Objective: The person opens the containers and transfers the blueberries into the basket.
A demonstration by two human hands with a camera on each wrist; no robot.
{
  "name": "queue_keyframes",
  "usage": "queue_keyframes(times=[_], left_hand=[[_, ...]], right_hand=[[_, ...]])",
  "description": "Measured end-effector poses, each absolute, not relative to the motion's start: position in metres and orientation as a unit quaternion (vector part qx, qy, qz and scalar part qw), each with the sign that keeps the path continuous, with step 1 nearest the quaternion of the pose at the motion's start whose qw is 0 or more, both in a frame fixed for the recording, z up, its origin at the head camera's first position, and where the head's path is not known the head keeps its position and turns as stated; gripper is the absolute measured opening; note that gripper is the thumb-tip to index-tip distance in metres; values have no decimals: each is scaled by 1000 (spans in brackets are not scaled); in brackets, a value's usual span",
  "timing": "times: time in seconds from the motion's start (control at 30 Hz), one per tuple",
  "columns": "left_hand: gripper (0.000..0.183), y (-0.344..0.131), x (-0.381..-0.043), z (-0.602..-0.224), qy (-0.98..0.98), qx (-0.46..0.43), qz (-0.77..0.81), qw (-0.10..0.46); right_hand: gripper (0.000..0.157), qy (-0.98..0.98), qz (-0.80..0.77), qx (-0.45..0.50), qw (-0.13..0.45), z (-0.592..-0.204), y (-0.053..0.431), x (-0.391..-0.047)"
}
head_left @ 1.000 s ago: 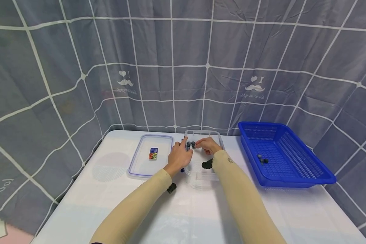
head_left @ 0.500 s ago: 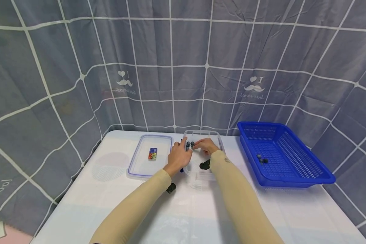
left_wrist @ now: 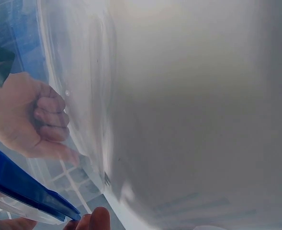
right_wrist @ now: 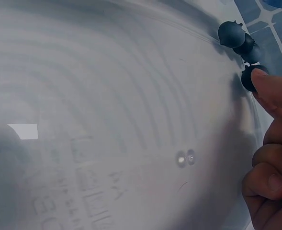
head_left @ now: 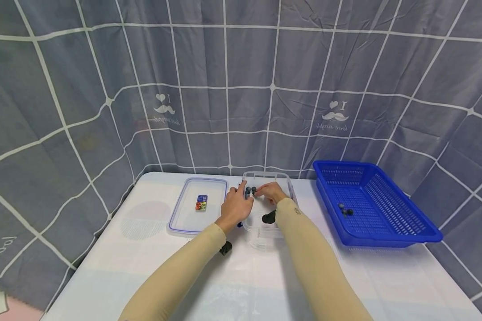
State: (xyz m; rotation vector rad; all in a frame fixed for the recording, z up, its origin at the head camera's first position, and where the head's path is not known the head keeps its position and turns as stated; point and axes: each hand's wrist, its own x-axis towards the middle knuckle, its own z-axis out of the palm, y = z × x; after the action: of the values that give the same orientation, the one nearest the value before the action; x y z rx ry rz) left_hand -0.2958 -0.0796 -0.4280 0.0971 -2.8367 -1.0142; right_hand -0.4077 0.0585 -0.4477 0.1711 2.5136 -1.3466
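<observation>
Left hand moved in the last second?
No, no visible shift: in the head view the left hand keeps its place against the right edge of the lid, at the left side of the clear box.

The right hand (head_left: 272, 191) has edged slightly left.

Blues against grey

My sleeves (head_left: 176, 278) are beige, my blueberries (right_wrist: 231, 34) dark slate-blue, my tub (head_left: 261, 232) colourless. My lid (head_left: 184, 216) is blue-edged, its label (head_left: 201, 203) blue, red and green. The basket (head_left: 379, 239) is royal blue, the curtain (head_left: 249, 62) grey with a white grid.
</observation>
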Motion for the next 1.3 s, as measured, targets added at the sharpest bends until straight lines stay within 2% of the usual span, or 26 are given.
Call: queue_keyframes(times=[0.63,1.3], left_hand=[[63,-79,-297,-430,-941,34,-331,63],[63,-80,-295,-428,-940,28,-335,62]], right_hand=[[30,869,-469,35,150,-436,64,-406],[32,861,-488,-35,137,-389,87,-408]])
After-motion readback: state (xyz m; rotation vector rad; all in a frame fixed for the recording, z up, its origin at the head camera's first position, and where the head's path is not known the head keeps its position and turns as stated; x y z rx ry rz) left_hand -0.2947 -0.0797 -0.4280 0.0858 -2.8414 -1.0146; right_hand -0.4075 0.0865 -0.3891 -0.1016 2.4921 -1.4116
